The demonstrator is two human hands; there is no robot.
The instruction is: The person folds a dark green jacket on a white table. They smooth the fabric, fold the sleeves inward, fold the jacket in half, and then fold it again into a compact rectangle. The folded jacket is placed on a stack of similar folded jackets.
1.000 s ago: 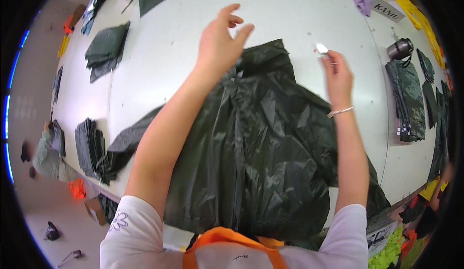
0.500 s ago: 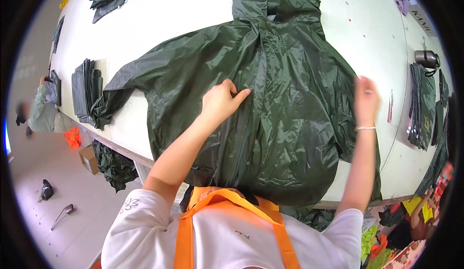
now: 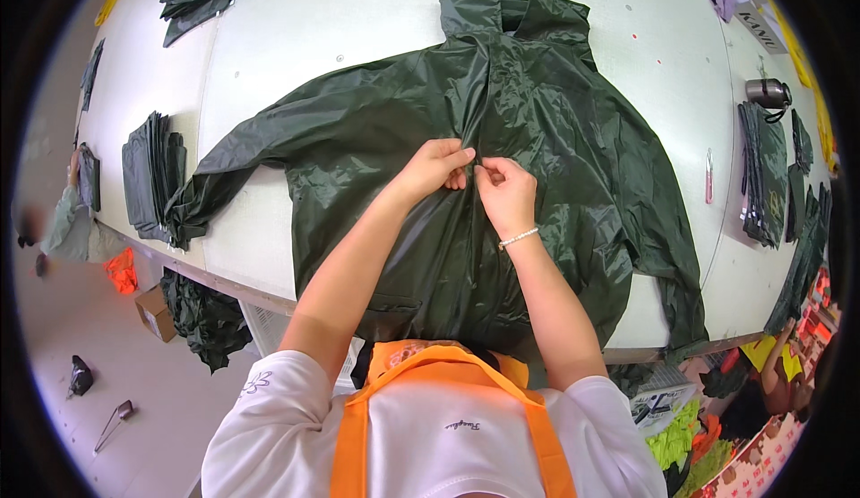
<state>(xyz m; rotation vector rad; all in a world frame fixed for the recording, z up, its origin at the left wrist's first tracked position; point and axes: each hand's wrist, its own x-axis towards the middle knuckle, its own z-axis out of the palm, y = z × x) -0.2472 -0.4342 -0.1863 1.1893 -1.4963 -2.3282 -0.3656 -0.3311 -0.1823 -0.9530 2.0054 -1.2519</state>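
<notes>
Material: dark green, thin, glossy waterproof jacket of crinkled synthetic cloth; it lies spread front-up on the white worktable, collar at the far side, one sleeve stretched toward the table's left edge
Weight: light, by the look of the thin film-like cloth; it should lift with a pinch
Stiffness: soft and limp; creases hold wherever it bunches
Surface: slick sheen; likely slippery between bare fingertips
Left hand: fingers curled shut, pinching the front seam at mid-chest
Right hand: fingers closed on the same seam, touching the left hand; a beaded bracelet sits on the wrist
Best hold: the doubled front placket or the collar, where layers give firmer purchase
Nearby: folded dark green stacks at the left edge; small red-handled tool at the right
</notes>
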